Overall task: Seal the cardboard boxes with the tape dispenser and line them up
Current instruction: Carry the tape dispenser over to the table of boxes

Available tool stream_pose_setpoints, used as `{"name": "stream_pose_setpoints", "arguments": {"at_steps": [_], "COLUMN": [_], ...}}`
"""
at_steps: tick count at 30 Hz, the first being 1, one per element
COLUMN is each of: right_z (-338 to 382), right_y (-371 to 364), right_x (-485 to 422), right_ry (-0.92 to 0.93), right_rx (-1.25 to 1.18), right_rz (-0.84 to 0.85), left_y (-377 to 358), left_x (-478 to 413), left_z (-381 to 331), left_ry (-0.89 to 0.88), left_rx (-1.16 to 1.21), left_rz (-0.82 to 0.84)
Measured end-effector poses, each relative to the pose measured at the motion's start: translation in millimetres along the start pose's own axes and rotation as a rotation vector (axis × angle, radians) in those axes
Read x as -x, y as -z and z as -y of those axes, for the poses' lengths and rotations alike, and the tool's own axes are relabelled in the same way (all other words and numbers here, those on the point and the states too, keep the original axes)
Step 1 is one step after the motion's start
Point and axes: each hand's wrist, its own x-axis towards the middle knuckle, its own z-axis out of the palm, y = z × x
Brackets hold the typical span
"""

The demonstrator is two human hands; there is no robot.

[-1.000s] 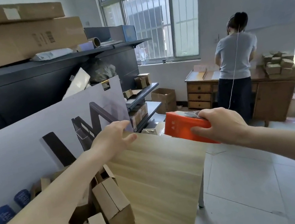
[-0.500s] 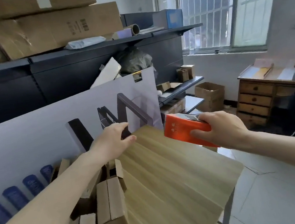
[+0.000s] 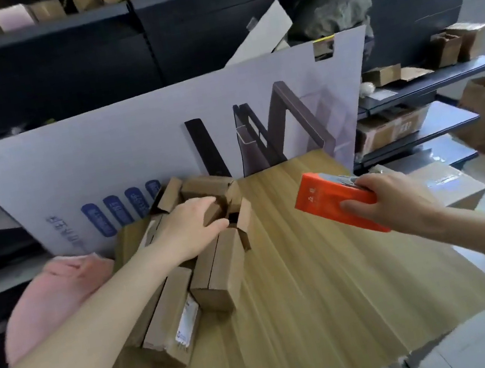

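Head view: left hand (image 3: 190, 228) curls round an open-flapped small brown cardboard box (image 3: 212, 212) in the heap at ten o'clock on the pale wooden table (image 3: 320, 300). Right hand (image 3: 400, 204) clasps the orange tape dispenser (image 3: 328, 198) at two o'clock. Best to pull one box clear and fold its flaps flat before taping.

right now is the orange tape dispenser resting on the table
No, the right hand grips the orange tape dispenser in the air, clear of the table.

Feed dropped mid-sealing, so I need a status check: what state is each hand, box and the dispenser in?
left hand, gripping the open box
open box, end flaps open, untaped
tape dispenser, held above the table, touching no box
right hand, gripping the tape dispenser
labelled box, lying flat, closed
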Motion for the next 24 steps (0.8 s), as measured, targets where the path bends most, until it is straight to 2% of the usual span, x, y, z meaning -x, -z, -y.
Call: {"name": "stream_pose_setpoints", "arguments": {"at_steps": [7, 13, 18, 24], "right_z": [22.2, 35.7, 25.0, -3.0], "right_y": [-39.7, -63.0, -77.1, -96.4], "right_x": [-75.7, -125.7, -147.9, -171.9], "right_ry": [0.119, 0.154, 0.184, 0.227], "right_rx": [0.006, -0.046, -0.1, -0.209], "right_rz": [0.087, 0.16, 0.218, 0.286], "left_y": [-44.2, -81.1, -107.0, -130.6], "left_x": [-35.9, -52.0, -61.3, -61.1], "left_z": [57.1, 82.9, 78.8, 55.1], "left_ry": [0.193, 0.303, 0.388, 0.546], "left_rx": [0.072, 0.113, 0.166, 0.219], "left_rz": [0.016, 0.098, 0.16, 0.153]}}
